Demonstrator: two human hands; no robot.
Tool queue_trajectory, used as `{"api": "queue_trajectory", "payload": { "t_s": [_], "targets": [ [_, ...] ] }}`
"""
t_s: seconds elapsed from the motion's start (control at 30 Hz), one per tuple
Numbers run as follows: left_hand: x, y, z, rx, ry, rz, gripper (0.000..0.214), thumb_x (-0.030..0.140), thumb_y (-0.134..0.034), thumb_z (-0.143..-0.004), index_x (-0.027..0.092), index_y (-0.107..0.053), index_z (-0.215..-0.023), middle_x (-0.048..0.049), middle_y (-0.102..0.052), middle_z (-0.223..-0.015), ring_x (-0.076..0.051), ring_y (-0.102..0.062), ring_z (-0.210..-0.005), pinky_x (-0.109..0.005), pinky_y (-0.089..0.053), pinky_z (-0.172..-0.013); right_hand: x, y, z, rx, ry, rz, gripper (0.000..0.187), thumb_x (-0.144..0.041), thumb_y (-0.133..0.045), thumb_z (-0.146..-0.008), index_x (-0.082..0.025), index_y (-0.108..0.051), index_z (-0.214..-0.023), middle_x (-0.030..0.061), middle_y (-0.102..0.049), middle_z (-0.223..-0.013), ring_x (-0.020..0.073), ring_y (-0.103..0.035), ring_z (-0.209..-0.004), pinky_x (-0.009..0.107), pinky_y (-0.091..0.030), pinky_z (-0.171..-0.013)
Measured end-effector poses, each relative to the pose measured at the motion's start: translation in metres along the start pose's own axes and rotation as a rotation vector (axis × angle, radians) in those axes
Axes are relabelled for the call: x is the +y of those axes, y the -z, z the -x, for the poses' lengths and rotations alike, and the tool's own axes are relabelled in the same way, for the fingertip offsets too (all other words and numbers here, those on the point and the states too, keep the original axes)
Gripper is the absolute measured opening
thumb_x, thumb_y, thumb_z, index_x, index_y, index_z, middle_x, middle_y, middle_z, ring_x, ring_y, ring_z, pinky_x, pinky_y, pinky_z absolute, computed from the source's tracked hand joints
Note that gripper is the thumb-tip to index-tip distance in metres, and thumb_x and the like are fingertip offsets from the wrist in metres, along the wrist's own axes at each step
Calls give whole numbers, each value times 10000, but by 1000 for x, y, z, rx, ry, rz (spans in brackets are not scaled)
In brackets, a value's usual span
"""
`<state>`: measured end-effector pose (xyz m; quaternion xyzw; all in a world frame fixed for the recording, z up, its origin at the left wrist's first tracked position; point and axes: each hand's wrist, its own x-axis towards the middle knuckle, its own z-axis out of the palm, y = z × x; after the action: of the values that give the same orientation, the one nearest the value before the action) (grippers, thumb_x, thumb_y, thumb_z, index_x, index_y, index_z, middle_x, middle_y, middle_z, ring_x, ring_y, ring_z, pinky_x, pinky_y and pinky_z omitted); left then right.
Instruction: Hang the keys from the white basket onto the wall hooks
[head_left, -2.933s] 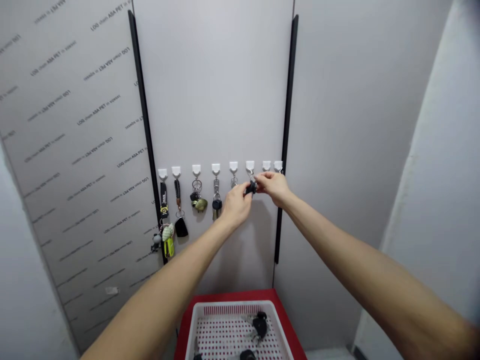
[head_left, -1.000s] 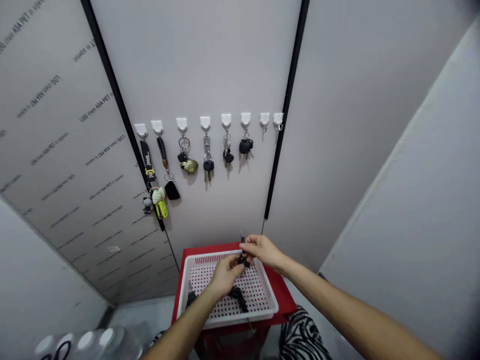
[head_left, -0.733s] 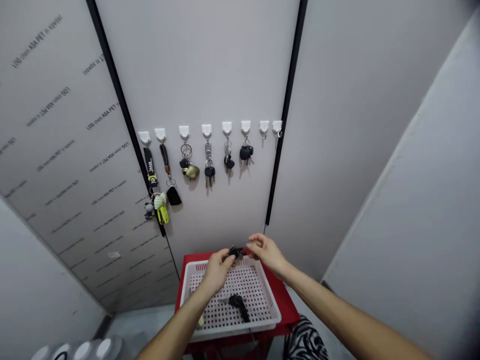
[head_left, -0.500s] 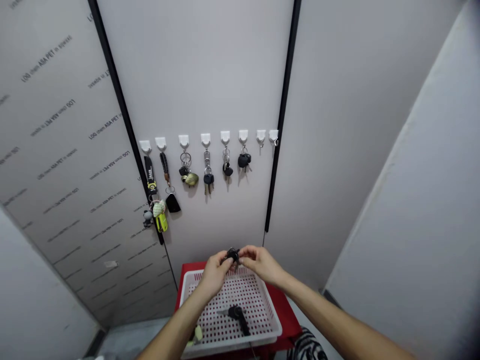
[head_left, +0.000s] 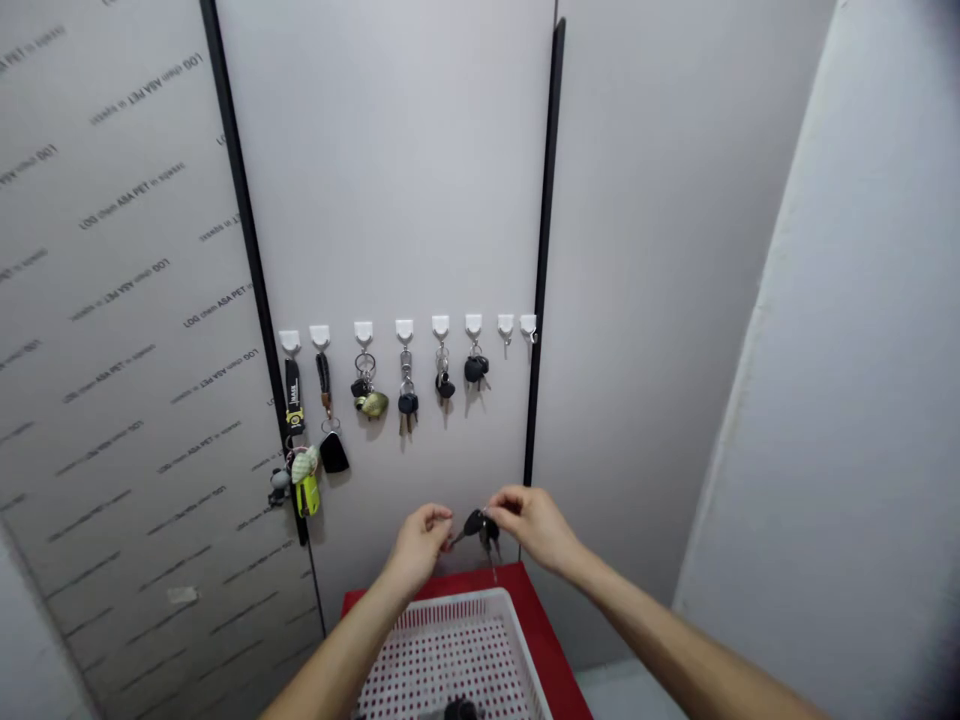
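Observation:
My right hand (head_left: 536, 525) pinches the ring of a bunch of black-headed keys (head_left: 487, 530), which dangles just above the far edge of a red table. On its other side, my left hand (head_left: 420, 543) has its fingers curled around the tip of one key, which slants out to the left. The bunch hangs below a row of white hooks. Two hooks at the right end, one of them a white hook (head_left: 505, 325), carry nothing. Closest to these hangs another bunch of black-headed keys (head_left: 475, 369).
A white perforated basket (head_left: 517, 640) stands on the red table (head_left: 559, 655), a dark item at its bottom edge. Several key sets hang leftward, including a brass-coloured charm (head_left: 373, 404), a black fob (head_left: 334, 453) and a yellow-green fob (head_left: 307, 495). Black strips (head_left: 544, 220) run down the panels.
The view has tilted up. Both hands have risen off the basket toward the wall and drawn apart, and the keys, earlier bunched between them, now dangle from my right fingers.

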<state>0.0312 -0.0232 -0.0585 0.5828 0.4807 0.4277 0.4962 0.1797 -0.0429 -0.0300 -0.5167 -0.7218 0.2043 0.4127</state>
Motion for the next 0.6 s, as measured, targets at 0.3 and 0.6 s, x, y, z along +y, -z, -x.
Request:
{"api": "queue_trajectory", "payload": {
  "t_s": [0.3,0.6],
  "targets": [
    [125,-36,-20,-31,-537,-443,261,186,-399,-636,147,-473,-884,-47,-538,-867,-115,-489,-721,-236,-376,-661,-52,89,-95,343,-79,-251,73,-180,-478,-568,-130,-479,-515,-39,-451,-419,39,-392,-356,168,-355,-376],
    [144,-32,-29,80,-552,-654,303,217,-402,-634,153,-464,-924,-64,-519,-929,-149,-472,-800,-269,-359,-705,-47,106,-155,597,-87,179,104,-191,-469,-586,-131,-539,-539,16,-508,-462,114,-507,-505,229,-399,-519]
  ]
}}
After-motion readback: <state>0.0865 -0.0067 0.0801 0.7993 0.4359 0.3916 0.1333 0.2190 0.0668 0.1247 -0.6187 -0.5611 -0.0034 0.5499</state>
